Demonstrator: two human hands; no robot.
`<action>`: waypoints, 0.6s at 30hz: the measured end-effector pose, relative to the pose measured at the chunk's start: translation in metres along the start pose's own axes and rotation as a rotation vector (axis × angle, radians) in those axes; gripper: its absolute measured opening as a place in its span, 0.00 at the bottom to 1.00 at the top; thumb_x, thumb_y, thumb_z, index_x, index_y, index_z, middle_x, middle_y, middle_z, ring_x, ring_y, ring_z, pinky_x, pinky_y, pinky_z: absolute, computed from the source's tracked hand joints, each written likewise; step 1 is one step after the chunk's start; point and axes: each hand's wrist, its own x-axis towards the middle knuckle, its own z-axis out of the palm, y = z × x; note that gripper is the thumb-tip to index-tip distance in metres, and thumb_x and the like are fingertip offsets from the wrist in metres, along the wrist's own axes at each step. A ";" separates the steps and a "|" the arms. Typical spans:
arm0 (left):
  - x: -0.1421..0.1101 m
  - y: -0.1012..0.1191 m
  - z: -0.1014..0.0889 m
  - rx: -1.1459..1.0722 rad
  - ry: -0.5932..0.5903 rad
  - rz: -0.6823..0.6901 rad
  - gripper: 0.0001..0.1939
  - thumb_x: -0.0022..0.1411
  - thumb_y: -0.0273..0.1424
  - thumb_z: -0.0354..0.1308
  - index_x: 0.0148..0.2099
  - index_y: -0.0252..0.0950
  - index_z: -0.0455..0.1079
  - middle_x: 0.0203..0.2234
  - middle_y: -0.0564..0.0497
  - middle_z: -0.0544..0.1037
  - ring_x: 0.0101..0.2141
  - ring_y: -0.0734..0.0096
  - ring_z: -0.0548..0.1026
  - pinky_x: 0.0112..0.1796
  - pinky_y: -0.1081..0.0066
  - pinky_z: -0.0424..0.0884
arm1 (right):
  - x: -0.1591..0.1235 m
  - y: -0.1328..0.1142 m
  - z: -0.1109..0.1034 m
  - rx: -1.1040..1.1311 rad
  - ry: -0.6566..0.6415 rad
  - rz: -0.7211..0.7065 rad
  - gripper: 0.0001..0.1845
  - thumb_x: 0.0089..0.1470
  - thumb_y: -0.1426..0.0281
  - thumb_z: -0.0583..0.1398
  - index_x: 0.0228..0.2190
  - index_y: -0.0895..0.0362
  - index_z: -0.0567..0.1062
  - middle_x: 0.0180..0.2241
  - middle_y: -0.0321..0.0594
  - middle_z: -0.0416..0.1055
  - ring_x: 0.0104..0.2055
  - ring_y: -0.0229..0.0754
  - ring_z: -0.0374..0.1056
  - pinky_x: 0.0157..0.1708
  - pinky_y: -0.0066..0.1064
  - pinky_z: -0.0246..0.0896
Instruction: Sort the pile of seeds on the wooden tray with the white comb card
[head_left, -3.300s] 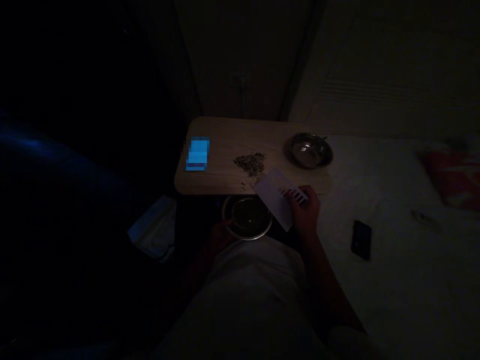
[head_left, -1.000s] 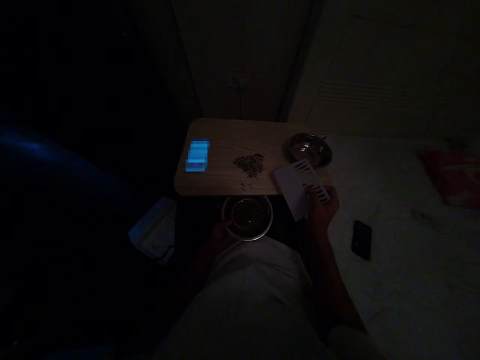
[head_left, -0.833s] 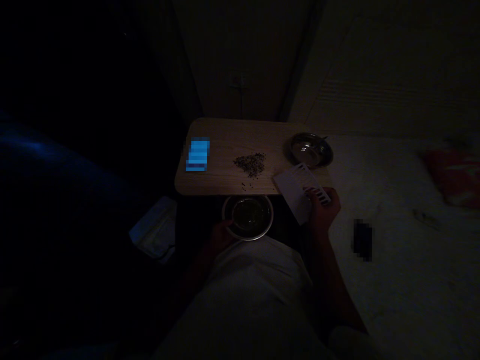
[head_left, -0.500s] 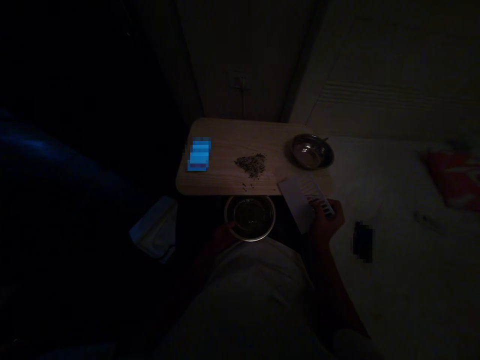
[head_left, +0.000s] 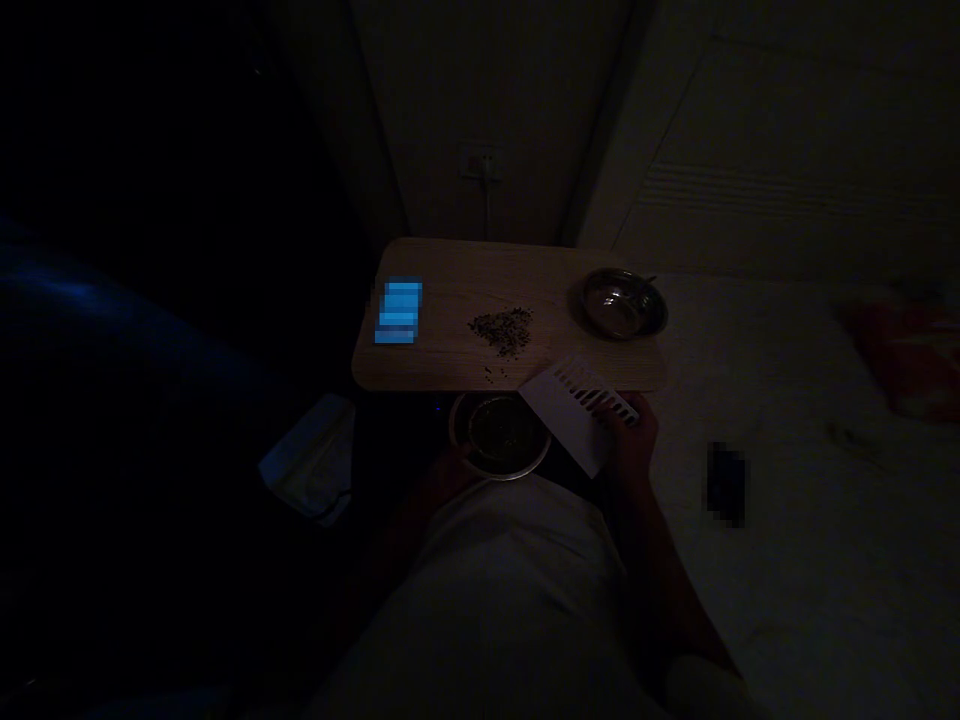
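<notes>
The room is very dark. My right hand is closed on a white card with a row of slots, tilted over the near edge of a small wooden table. My left hand holds the rim of a round bowl just below the table edge, in front of my lap; its fingers are barely visible. A small pile of dark bits lies on the middle of the table. The card's left corner overlaps the bowl's right rim.
A metal bowl stands at the table's right end, a glowing blue screen at its left end. A dark phone lies on the white bed to my right. A pale bag sits on the floor at the left.
My right hand has brought the white card from beside the metal bowl leftward and down, until it overlaps the bowl held in my left hand. The left hand and bowl stayed put.
</notes>
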 end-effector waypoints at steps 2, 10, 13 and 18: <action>0.003 -0.002 -0.004 0.029 0.035 0.017 0.21 0.47 0.19 0.68 0.44 0.42 0.77 0.37 0.48 0.85 0.52 0.51 0.77 0.57 0.59 0.66 | 0.001 -0.001 0.001 0.002 0.028 0.002 0.13 0.42 0.63 0.67 0.26 0.57 0.71 0.23 0.30 0.68 0.25 0.35 0.62 0.27 0.26 0.54; 0.016 0.006 0.017 -0.024 -0.065 -0.082 0.13 0.51 0.28 0.66 0.41 0.35 0.77 0.34 0.42 0.84 0.45 0.45 0.80 0.51 0.50 0.71 | 0.008 0.000 0.006 0.054 0.114 -0.100 0.14 0.48 0.61 0.65 0.32 0.56 0.69 0.30 0.36 0.75 0.33 0.40 0.72 0.36 0.32 0.64; 0.011 0.008 0.023 -0.037 -0.068 -0.070 0.16 0.50 0.28 0.65 0.45 0.38 0.76 0.37 0.44 0.84 0.49 0.44 0.78 0.53 0.49 0.70 | 0.007 -0.003 0.008 0.017 0.125 -0.111 0.14 0.48 0.61 0.66 0.30 0.56 0.69 0.28 0.34 0.73 0.31 0.39 0.70 0.34 0.31 0.63; 0.007 0.006 0.019 -0.020 -0.014 -0.058 0.18 0.50 0.28 0.65 0.46 0.38 0.76 0.37 0.44 0.84 0.52 0.44 0.76 0.55 0.50 0.68 | 0.004 -0.005 0.017 -0.024 0.058 -0.114 0.14 0.48 0.60 0.65 0.30 0.56 0.69 0.27 0.33 0.71 0.29 0.37 0.67 0.33 0.29 0.62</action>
